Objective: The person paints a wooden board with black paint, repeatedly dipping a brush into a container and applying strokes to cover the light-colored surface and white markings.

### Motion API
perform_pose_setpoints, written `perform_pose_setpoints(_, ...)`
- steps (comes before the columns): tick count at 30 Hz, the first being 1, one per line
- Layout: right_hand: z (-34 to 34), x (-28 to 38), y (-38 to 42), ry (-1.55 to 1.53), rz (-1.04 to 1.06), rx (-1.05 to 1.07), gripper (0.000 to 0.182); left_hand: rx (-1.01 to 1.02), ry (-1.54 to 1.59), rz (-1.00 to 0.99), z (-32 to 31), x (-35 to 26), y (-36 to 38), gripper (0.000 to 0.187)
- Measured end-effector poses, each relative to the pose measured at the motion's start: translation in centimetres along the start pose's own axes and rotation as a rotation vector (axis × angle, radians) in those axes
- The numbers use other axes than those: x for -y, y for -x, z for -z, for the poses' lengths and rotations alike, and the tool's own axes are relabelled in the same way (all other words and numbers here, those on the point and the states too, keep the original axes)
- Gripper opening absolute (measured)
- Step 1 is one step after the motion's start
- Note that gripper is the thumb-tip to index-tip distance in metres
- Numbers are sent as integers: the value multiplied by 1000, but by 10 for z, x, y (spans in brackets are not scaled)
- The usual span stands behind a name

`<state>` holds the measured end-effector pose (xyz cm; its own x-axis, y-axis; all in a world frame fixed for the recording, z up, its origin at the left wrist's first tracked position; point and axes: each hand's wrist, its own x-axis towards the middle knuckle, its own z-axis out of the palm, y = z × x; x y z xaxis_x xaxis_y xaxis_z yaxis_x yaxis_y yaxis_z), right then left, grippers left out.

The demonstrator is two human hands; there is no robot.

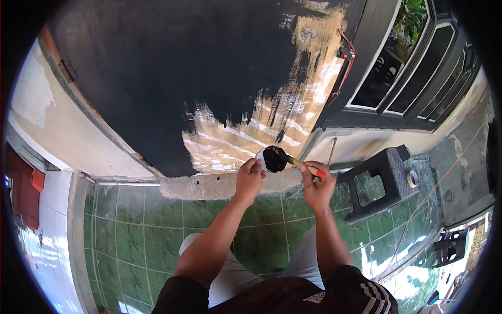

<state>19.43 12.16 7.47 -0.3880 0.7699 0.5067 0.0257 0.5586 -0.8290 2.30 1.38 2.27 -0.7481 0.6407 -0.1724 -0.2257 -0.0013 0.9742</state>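
My left hand (pixel 250 179) is closed on the side of a small white cup (pixel 263 161) with black paint (pixel 274 158) inside. In my right hand (pixel 319 187) is a paintbrush (pixel 315 170) with a red-tipped handle, its bristle end at the cup's right rim. Both hands are in front of the lower part of a door (pixel 151 78). Black covers most of its surface, while tan wood with white streaks (pixel 225 148) shows along the lower right and right side.
A dark plastic stool (pixel 381 180) carrying a tape roll (pixel 412 179) stands to the right on green floor tiles (pixel 162 225). Dark-framed windows (pixel 418 78) are at the upper right. Red wires (pixel 349 65) hang by the door's right edge.
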Motion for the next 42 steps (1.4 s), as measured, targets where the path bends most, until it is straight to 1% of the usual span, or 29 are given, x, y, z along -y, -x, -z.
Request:
perform_pose_setpoints(2,-5,4,-8,92,36,51,15,28,-63,-24,-6,-3,4,27)
perform_pose_setpoints(3,-9,6,-12,134,21,91,14,48,-98,-34,-7,-2,5,27)
perform_pose_setpoints(6,-23,-8,-22,320,154,222,14,76,-179,-68,-10,3,5,29)
perform_pose_setpoints(7,-31,-18,-23,292,214,214,13,80,-203,-83,-11,4,5,29)
perform_pose_setpoints(10,-41,-31,-25,473,276,335,11,85,-184,-74,-16,-1,8,30)
perform_pose_setpoints(11,-44,-39,-24,487,274,356,10,89,-203,-86,-16,1,6,30)
perform_pose_setpoints(13,-43,-33,-24,470,268,346,10,96,-235,-106,-16,6,4,30)
perform_pose_setpoints(16,-45,-30,-28,460,283,328,10,99,-240,-83,-14,9,2,30)
perform_pose_setpoints(17,-45,-30,-29,461,288,320,10,88,-204,-78,-13,10,2,30)
perform_pose_setpoints(20,-42,-35,-26,504,267,393,12,68,-130,-50,-11,10,3,29)
perform_pose_setpoints(23,-32,-14,-23,276,275,242,16,24,-103,-13,-7,6,4,28)
perform_pose_setpoints(26,-30,-13,-12,154,-7,191,19,-24,-61,2,-6,3,-1,28)
perform_pose_setpoints(29,-33,-34,-3,-42,-117,12,18,-54,-16,-7,-5,3,-6,27)
perform_pose_setpoints(32,-37,-42,-2,-429,-375,-146,20,-82,63,13,-8,2,-7,26)
perform_pose_setpoints(33,-35,-39,-4,-414,-445,-132,21,-80,84,15,-8,2,-8,26)
perform_pose_setpoints(36,-36,-42,-8,-538,-493,-180,21,-77,124,20,-9,2,-12,26)
perform_pose_setpoints(38,-35,-37,-12,-591,-468,-170,20,-77,147,28,-7,5,-13,26)
perform_pose_setpoints(42,-29,1,-46,-644,-320,-143,19,-67,175,20,-7,9,-20,25)
